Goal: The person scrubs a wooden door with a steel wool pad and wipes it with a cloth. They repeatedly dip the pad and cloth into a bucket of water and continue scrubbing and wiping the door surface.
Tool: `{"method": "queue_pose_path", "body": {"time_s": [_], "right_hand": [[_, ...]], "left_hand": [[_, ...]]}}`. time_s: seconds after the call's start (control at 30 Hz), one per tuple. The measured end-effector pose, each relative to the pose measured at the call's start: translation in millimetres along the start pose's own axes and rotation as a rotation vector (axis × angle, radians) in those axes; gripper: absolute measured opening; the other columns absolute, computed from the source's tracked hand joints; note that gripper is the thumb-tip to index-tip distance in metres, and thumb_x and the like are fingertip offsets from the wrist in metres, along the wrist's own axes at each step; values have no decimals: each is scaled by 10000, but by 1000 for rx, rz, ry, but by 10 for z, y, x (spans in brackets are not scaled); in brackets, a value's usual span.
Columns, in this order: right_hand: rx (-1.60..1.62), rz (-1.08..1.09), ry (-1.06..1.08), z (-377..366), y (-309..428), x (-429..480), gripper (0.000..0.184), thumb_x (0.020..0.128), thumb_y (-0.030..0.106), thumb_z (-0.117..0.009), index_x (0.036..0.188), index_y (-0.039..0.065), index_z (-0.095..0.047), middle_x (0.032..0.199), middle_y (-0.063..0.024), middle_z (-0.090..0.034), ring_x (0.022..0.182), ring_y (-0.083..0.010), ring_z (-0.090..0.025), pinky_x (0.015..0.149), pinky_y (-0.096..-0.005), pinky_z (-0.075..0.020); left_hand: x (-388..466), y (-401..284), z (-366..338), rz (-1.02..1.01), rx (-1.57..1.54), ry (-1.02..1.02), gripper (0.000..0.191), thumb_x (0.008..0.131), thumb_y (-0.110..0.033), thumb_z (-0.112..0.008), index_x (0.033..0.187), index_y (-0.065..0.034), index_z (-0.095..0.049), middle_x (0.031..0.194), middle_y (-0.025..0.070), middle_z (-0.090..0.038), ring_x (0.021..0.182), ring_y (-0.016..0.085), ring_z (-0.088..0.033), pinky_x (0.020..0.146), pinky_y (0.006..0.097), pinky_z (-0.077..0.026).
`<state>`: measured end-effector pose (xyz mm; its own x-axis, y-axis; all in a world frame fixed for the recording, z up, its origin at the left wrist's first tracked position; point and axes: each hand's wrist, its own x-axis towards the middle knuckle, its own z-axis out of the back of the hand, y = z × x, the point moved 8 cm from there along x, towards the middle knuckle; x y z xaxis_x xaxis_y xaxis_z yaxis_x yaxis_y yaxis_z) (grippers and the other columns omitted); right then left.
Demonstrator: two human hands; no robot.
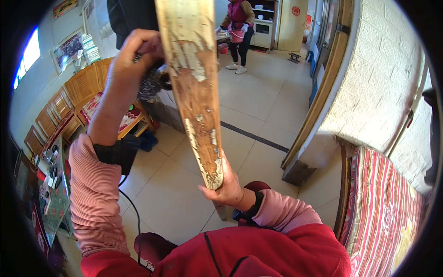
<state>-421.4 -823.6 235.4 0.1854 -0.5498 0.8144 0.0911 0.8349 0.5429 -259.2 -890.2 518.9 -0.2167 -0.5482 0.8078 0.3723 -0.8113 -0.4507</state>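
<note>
A long wooden plank (197, 100) with flaking pale paint and bare brown wood rises in front of me, running out past the top of the picture. My right hand (228, 181) grips its lower end, thumb across the tip and fingers along the far side. Raised at the plank's left edge, my left hand (143, 48) has its fingers curled; the plank and the hand itself hide what they hold, if anything. Behind the left hand are a dark hanging cloth (133, 17) and a crumpled shiny plastic wrapping (149, 85).
Beyond the threshold strip (254, 136) a person (240, 20) in white gloves carries a pink bucket (236, 36). A wooden bench (81, 78) and a cluttered glass-topped table (57, 200) stand left. To the right are a door frame (323, 93) and a striped mattress (380, 207).
</note>
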Motion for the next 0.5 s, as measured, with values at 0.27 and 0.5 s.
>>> {"method": "queue_pose_path", "body": {"time_s": [0.27, 0.5], "right_hand": [[-43, 258, -101, 188, 145, 46, 993, 718, 122, -794, 1530, 77, -224, 1546, -291, -265, 1429, -448, -301, 1164, -465, -287], [-30, 291, -132, 359, 96, 15, 1026, 680, 88, -792, 1535, 88, -224, 1534, -279, -300, 1416, -451, -325, 1150, -481, -312]], "left_hand": [[402, -14, 245, -130, -127, -166, 341, 1011, -235, -528, 1289, -38, -540, 1181, 68, -639, 1052, 172, -630, 926, 304, -493], [-909, 1136, -617, 254, -254, -145, 392, 1026, -245, -477, 1364, -47, -473, 1261, 75, -586, 1130, 191, -581, 985, 334, -468]]}}
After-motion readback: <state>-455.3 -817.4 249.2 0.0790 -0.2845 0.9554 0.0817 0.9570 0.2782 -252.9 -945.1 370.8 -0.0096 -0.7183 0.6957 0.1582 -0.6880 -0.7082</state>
